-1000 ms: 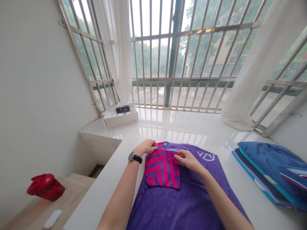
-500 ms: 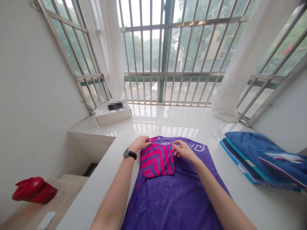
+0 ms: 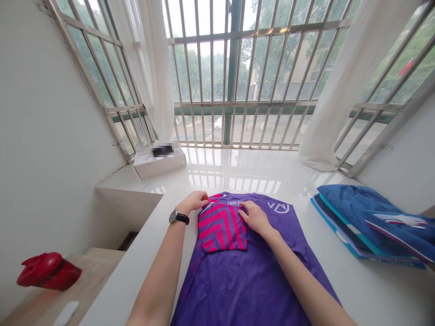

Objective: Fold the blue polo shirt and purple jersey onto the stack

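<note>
A purple shirt (image 3: 244, 280) lies spread on the white surface, its neck end away from me. One pink-and-purple striped sleeve (image 3: 222, 228) is folded inward over the body. With fingers pinched together, my left hand (image 3: 194, 202) grips the shirt at its upper left edge; a black-strapped watch (image 3: 179, 217) is on that wrist. My right hand (image 3: 255, 216) has its fingers closed at the sleeve's upper right corner, by the white "2024" print. A white logo (image 3: 279, 207) shows at the shirt's upper right.
Folded blue clothes (image 3: 370, 226) are stacked on the right. An open white box (image 3: 160, 166) with a blurred dark item sits at the back left. Below the surface's left edge are a red bottle (image 3: 50, 270) and a white object (image 3: 67, 313). Barred windows and curtains stand behind.
My right hand has shifted slightly left, its fingers coming down onto the sleeve corner. My left hand has moved a little left along the shirt's upper edge.
</note>
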